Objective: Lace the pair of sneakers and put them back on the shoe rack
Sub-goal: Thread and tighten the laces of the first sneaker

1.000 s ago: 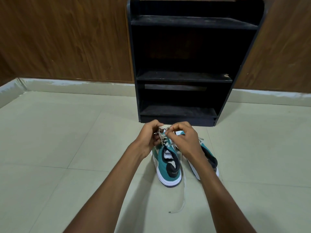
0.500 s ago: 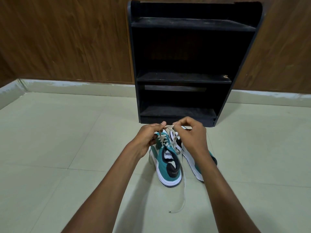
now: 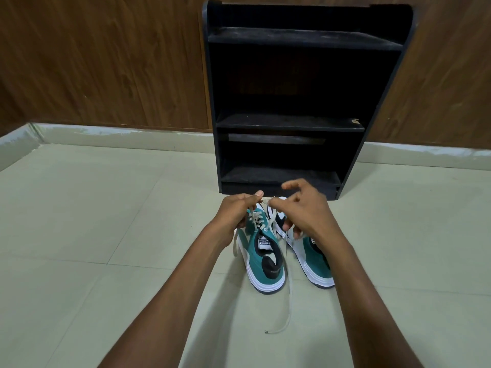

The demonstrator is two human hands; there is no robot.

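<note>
Sneakers (image 3: 267, 258): toes hidden behind hands; right hand (image 3: 305, 211) covers lace.

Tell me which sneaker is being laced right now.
The left sneaker: both hands pinch its lace above the toe end, the lace criss-crosses its eyelets and a loose end trails on the floor. The right sneaker sits beside it, partly behind the right hand.

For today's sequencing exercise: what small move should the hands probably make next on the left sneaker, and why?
Probably draw the lace snug: the left hand and right hand pinch it above the left sneaker, whose top eyelets look unthreaded while a loose end trails on the floor.
</note>
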